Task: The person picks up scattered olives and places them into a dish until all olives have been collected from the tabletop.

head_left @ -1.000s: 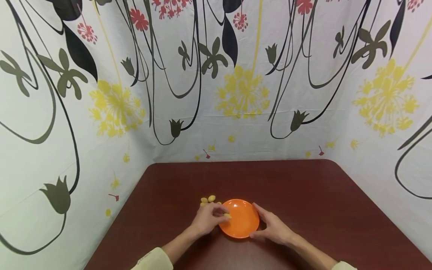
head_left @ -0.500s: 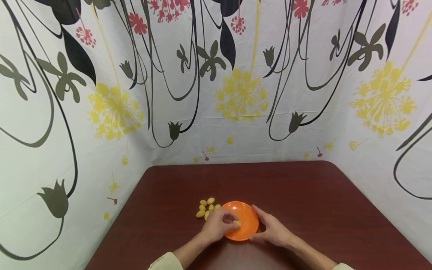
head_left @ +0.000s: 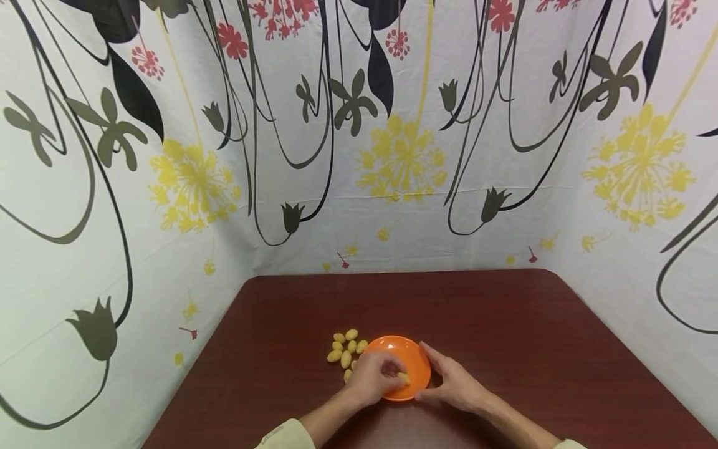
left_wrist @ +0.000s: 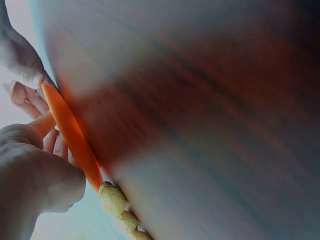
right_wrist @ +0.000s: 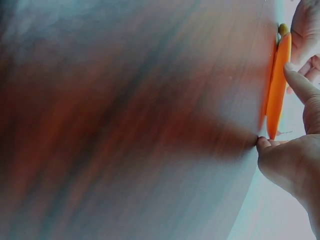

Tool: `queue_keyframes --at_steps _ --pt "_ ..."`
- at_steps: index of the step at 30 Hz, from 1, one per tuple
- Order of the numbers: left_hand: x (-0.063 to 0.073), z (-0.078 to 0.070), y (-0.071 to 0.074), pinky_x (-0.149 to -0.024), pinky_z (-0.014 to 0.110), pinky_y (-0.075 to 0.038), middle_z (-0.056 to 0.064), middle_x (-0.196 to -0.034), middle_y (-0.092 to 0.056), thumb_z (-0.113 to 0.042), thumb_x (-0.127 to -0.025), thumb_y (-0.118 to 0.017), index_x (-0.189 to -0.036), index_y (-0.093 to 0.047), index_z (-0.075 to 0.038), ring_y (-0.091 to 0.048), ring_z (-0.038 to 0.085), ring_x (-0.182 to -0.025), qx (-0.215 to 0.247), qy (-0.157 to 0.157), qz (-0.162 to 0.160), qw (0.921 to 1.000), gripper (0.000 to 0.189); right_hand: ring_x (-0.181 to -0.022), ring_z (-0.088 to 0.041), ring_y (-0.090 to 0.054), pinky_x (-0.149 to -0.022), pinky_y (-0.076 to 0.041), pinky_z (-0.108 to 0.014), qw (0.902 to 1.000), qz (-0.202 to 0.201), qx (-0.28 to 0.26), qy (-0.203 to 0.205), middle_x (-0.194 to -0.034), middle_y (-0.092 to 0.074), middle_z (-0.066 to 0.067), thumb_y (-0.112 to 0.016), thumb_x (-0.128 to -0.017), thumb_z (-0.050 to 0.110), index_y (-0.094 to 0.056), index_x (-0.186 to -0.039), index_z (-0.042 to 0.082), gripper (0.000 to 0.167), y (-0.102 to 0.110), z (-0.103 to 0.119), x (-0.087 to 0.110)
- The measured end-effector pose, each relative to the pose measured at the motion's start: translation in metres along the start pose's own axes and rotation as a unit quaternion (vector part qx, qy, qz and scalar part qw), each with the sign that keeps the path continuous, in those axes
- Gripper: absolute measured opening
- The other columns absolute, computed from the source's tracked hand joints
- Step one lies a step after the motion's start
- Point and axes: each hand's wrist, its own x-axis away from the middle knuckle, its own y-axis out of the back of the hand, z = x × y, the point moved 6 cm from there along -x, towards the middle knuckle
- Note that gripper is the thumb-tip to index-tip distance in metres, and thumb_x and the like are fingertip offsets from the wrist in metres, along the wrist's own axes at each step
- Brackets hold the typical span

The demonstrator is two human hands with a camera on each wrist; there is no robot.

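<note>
An orange plate (head_left: 414, 358) sits on the dark red-brown table. Over its left half, my left hand (head_left: 371, 376) pinches a small yellow oval piece (head_left: 404, 378) between thumb and fingers, low over the plate's surface. My right hand (head_left: 459, 381) holds the plate's right rim, its thumb at the near side and fingers at the far side. Several more yellow oval pieces (head_left: 346, 358) lie on the table left of the plate, partly hidden behind my left hand. In the left wrist view, these pieces (left_wrist: 113, 199) look wrinkled, and the plate (left_wrist: 73, 137) shows edge-on.
The table (head_left: 477, 312) has rounded far corners. A white cloth with printed flowers (head_left: 404, 156) hangs behind it and along both sides.
My left hand has moved right from the plate's left edge toward its middle, carrying the yellow oval piece and uncovering more loose pieces. My right hand stays at the rim.
</note>
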Motion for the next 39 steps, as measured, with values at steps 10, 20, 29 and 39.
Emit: queue_keyframes --at_steps 10,20,29,39 --pt "0.003 -0.004 -0.001 -0.075 0.021 -0.056 -0.005 -0.091 -0.076 -0.005 -0.085 -0.089 -0.095 -0.081 -0.01 -0.068 0.005 -0.082 0.001 -0.007 0.013 0.9999 0.014 -0.151 -0.054 -0.028 -0.117 -0.03 -0.059 1.0 0.001 0.006 -0.002 -0.165 -0.023 -0.038 -0.091 -0.087 0.019 -0.018 -0.16 -0.017 0.109 0.0 -0.001 0.0" --pt "0.004 -0.004 0.006 -0.081 0.025 -0.059 -0.002 -0.096 -0.078 -0.013 -0.087 -0.09 -0.1 -0.08 -0.01 -0.073 0.011 -0.089 -0.007 -0.005 0.021 0.9997 0.017 -0.151 -0.054 -0.027 -0.117 -0.03 -0.059 1.0 0.004 0.0 0.005 -0.165 -0.023 -0.039 -0.091 -0.087 0.018 -0.018 -0.16 -0.018 0.109 -0.003 -0.003 0.001" --pt "-0.008 0.001 0.046 -0.091 0.038 -0.061 0.003 -0.115 -0.078 -0.011 -0.095 -0.083 -0.116 -0.078 -0.009 -0.074 0.023 -0.105 -0.002 0.005 -0.013 0.9999 0.022 -0.151 -0.053 -0.029 -0.116 -0.029 -0.061 1.0 0.002 0.007 -0.006 -0.165 -0.023 -0.038 -0.09 -0.088 0.019 -0.018 -0.161 -0.016 0.109 0.002 0.0 0.0" --pt "-0.002 0.036 0.1 -0.088 0.036 -0.062 0.003 -0.114 -0.078 -0.013 -0.099 -0.078 -0.12 -0.077 -0.009 -0.075 0.017 -0.1 -0.033 0.032 -0.08 0.9957 0.021 -0.152 -0.053 -0.028 -0.116 -0.029 -0.061 0.9999 0.0 0.008 -0.013 -0.165 -0.024 -0.038 -0.091 -0.087 0.019 -0.018 -0.161 -0.016 0.109 0.001 -0.001 -0.001"
